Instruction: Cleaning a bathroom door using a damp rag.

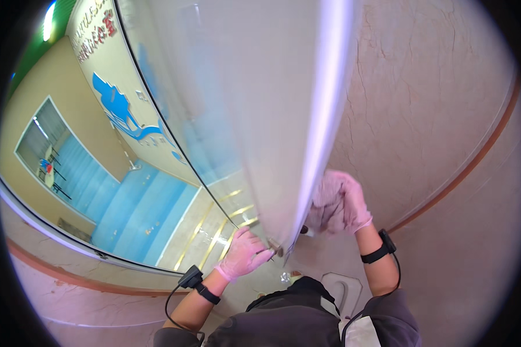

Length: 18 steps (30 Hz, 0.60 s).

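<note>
A tall, glossy pale door (272, 87) rises in front of me, its bright edge running down toward my body. My right hand (353, 202), in a thin pink glove, is closed on a crumpled greyish-pink cloth (328, 202) and holds it beside that edge. My left hand (246, 253), gloved the same way, is low on the other side of the door. Its fingers are curled, with the tips close to a small brownish metal fitting (275, 247), perhaps a handle. What lies inside the curled fingers is hidden.
At left, a glass pane (156, 191) shows a room with a blue striped floor (145, 214), a table (49, 170) and blue wall decoration (118, 107). A marbled wall (422, 98) with a brown strip (463, 173) stands at right. A grey floor marking (344, 289) lies by my body.
</note>
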{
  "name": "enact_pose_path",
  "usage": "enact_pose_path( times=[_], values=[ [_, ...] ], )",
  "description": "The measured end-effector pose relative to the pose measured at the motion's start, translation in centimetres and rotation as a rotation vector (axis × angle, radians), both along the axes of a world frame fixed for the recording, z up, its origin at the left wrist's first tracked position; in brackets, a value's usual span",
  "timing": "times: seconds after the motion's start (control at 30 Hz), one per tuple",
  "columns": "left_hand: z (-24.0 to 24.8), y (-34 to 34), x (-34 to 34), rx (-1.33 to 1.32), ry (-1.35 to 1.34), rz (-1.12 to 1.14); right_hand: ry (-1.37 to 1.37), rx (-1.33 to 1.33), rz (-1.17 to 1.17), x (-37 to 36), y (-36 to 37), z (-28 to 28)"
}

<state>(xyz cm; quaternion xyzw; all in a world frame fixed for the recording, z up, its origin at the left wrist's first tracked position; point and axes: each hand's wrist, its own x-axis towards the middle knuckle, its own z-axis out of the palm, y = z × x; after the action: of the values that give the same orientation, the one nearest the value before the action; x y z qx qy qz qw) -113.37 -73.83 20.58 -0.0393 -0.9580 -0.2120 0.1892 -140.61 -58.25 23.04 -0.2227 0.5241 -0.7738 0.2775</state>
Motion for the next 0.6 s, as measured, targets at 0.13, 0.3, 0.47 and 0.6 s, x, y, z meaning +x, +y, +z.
enact_pose_path(
  times=[0.13,0.3,0.47,0.6],
  values=[
    [-1.1,-0.7,3.1,0.131,-0.020,0.064,0.081,-0.387,0.281,3.3,-3.8,11.6],
    [-2.0,2.2,7.0,0.738,0.409,0.563,0.202,-0.658,0.680,10.9,-10.0,14.9],
    [-2.8,3.3,11.6,0.681,0.694,0.857,0.694,-0.930,0.734,19.9,-18.2,11.4],
    [3.8,4.3,10.8,1.272,1.312,0.704,0.443,-0.798,0.714,22.3,-26.2,11.4]
  ],
)
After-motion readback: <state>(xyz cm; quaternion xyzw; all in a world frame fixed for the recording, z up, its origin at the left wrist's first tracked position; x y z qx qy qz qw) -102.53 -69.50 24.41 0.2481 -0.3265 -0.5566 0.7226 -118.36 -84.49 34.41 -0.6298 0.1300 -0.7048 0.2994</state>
